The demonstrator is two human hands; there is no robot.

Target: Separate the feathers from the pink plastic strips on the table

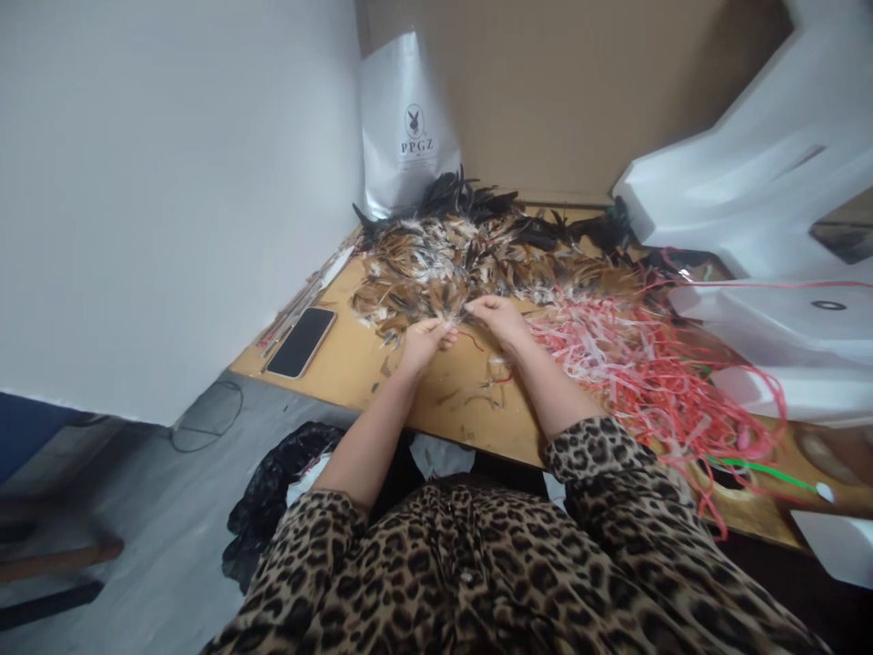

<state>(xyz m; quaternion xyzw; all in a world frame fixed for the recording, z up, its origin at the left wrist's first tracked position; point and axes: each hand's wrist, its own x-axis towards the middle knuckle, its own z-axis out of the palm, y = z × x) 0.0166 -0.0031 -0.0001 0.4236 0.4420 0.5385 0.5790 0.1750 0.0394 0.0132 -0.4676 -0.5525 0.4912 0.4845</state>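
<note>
My left hand (429,340) is closed in a pinch over the near edge of the feather pile, with the pale quill ends of brown feathers (446,298) at its fingertips. Just to the right, my right hand (499,318) has its thumb and forefinger pressed together beside those feathers. What lies in that pinch is too small to make out. Behind both hands spreads a large heap of brown and white feathers (416,259), with long black feathers (464,196) along its back. A short red string (472,341) lies between my hands.
A tangle of pink and red ribbon strips (655,364) covers the table's right side. A phone (301,342) lies at the left edge of the wooden table (347,364). A white bag (409,127) stands behind; white sewing-machine-like equipment (737,164) rises at right. A black plastic bag (263,500) sits below.
</note>
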